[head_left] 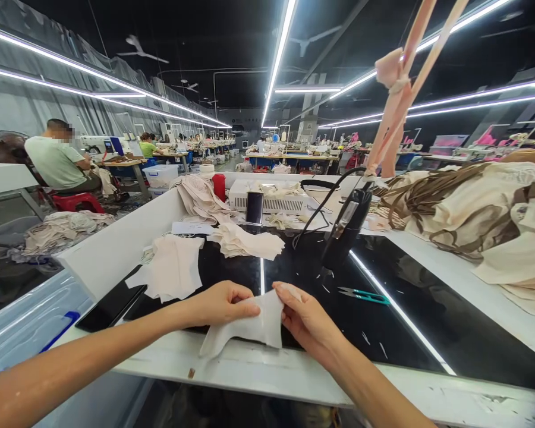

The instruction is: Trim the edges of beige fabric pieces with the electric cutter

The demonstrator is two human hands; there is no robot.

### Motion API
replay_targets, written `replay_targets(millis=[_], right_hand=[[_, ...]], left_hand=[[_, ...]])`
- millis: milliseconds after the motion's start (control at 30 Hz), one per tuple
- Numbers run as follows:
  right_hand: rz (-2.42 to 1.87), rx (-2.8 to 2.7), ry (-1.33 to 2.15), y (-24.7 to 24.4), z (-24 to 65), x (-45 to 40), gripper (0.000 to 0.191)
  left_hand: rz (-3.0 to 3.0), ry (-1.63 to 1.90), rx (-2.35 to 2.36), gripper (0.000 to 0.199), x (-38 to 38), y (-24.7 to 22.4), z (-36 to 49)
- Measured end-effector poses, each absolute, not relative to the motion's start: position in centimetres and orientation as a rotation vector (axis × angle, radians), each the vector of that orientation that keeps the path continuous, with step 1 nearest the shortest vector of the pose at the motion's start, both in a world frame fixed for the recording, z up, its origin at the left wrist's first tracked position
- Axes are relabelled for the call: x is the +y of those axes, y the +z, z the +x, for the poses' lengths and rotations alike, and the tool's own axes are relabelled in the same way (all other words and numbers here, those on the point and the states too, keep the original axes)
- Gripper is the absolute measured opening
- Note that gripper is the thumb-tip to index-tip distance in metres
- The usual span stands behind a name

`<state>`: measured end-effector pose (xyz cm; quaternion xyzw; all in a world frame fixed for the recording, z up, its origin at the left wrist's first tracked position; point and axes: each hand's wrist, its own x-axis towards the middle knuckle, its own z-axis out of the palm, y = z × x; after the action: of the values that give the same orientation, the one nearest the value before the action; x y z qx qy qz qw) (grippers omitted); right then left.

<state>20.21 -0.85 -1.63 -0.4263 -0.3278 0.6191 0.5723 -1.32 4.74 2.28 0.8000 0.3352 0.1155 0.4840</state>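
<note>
Left hand [228, 302] pinches the upper edge of a thin white fabric piece [254, 330] — held over the front of the glossy black surface [414, 279] — while the right hand [310, 321] grips its upper right corner; farther right lie teal-handled metal snips [366, 296].

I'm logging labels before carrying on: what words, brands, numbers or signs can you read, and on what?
No text can be read.
Far wall: faint marks, possibly lettering, too small to read.
Black hanging tool: pale patch, no legible label.
Held fabric piece: no lettering visible.
Teal-handled thread snips: none visible.
</note>
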Motion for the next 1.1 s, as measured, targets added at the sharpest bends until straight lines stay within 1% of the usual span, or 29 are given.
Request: replay_targets(millis=[67, 167, 233, 267, 333, 433, 500, 567, 700, 867, 933, 1000, 1100], right_hand=[[-1.03, -0.816, 1.312, -1.2, 21.1, 0.3, 0.055], [-1.072, -0.91, 1.087, -0.4, 22.4, 1.0, 0.048], [-1.109, -0.989, 0.974, -0.1, 23.1, 0.5, 0.04], [-1.129, -1.026, 0.941, -0.2, 23.3, 0.1, 0.037], [-1.184, -1.138, 0.914, -0.8, 23.6, -1.1, 0.03], [-1.277, -1.439, 0.884, -2.6, 23.9, -2.7, 0.023], [-1.313, -1.634, 0.823, -3.8, 24.1, -3.5, 0.02], [-1.325, -1.739, 0.76, -4.5, 24.3, -4.1, 0.018], [-1.309, -1.873, 0.678, -4.0, 24.3, -5.3, 0.021], [-1.311, -1.978, 0.559, -3.0, 26.0, -6.9, 0.024], [-1.382, -1.879, 0.493, -3.1, 28.0, -7.3, 0.022], [-1.513, -1.706, 0.48, -3.2, 30.3, -7.2, 0.025], [-1.646, -1.423, 0.56, -3.1, 33.0, -6.3, 0.041]], left_hand=[[2.159, 0.307, 0.921, 0.041, 5.8, 3.2, -2.0], [2.526, 0.467, 1.031, 0.027, 6.9, 4.5, -3.4], [2.747, 0.548, 1.051, 0.027, 7.2, 4.6, -4.3], [2.838, 0.533, 1.031, 0.029, 7.1, 4.4, -4.7], [2.931, 0.374, 0.934, 0.031, 6.6, 3.5, -5.4], [2.906, 0.122, 0.777, 0.032, 5.5, 2.0, -5.7], [2.914, 0.146, 0.746, 0.032, 4.8, 1.4, -5.2], [2.931, 0.275, 0.705, 0.031, 4.5, 1.1, -4.0], [2.89, 0.478, 0.591, 0.021, 4.3, 0.4, -0.5], [3.013, 0.566, 0.507, 0.01, 4.1, -1.9, 2.5], [3.049, 0.587, 0.472, 0.006, 4.0, -2.7, 2.8], [3.052, 0.614, 0.44, 0.006, 3.8, -3.1, 3.0], [3.041, 0.624, 0.365, 0.007, 3.4, -3.1, 3.2]])
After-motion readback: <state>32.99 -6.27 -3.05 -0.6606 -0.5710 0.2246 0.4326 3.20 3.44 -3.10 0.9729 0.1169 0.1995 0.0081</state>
